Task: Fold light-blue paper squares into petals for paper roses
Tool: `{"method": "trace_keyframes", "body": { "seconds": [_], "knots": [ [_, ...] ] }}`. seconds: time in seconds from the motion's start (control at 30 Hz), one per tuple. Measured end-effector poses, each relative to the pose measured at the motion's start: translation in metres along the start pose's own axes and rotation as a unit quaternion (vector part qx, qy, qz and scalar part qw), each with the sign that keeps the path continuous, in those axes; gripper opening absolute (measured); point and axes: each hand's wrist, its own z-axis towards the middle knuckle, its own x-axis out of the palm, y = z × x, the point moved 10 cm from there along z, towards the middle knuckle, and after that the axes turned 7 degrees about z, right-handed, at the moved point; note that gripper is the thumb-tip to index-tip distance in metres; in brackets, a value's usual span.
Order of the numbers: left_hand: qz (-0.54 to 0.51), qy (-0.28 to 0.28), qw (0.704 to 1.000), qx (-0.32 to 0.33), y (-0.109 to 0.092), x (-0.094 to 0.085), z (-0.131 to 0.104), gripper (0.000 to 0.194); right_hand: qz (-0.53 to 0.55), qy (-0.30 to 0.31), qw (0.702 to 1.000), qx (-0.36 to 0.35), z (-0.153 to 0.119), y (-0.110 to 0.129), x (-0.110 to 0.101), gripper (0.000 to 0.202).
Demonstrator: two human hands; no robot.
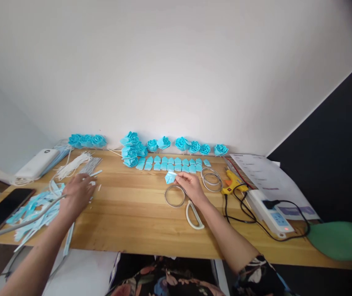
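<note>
My right hand (191, 187) is pinched on a small light-blue folded petal (170, 177) just above the table, below two rows of similar blue petals (178, 167). Beneath that wrist lies a white D-shaped handle (198, 222), its other end hidden by the hand. A thin metal ring (175, 205) rests beside it. My left hand (78, 193) is over the table's left part, fingers bent and apart, with nothing visible in them. Small white scraps (99, 188) lie by its fingertips. Near it are a bundle of grey wires (91, 165) and a heap of blue and white strips (36, 209).
Blue fabric-like flowers (131, 150) line the wall. On the right are more rings (212, 181), a yellow glue gun (233, 183), a power strip (270, 216) with cords, and a printed sheet (265, 172). At left lie a phone (4, 209) and a white power bank (36, 163).
</note>
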Motion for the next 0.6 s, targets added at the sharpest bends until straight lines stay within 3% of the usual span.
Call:
{"method": "trace_keyframes", "body": {
  "seconds": [0.07,0.13,0.23,0.33,0.43,0.6],
  "knots": [
    [-0.022,-0.053,0.998,0.027,-0.029,-0.009,-0.001,0.032,-0.007,0.014,1.000,-0.002,0.000,-0.001,0.003,0.020],
    [-0.122,-0.037,0.989,0.071,-0.076,-0.007,0.003,0.036,-0.009,0.029,1.000,-0.003,-0.001,-0.002,0.005,0.021],
    [-0.329,0.078,0.937,0.090,-0.151,0.016,0.016,0.037,-0.015,0.050,0.999,-0.006,-0.001,-0.002,0.008,0.022],
    [-0.439,0.202,0.872,0.080,-0.207,0.045,0.027,0.041,-0.034,0.062,0.997,-0.014,-0.002,0.000,0.010,0.022],
    [-0.478,0.281,0.829,0.066,-0.232,0.068,0.034,0.043,-0.041,0.058,0.997,-0.012,-0.002,0.001,0.008,0.021],
    [-0.544,0.288,0.788,0.018,-0.233,0.078,0.043,0.034,-0.026,0.051,0.998,-0.008,0.000,-0.002,0.006,0.022]
  ]
}}
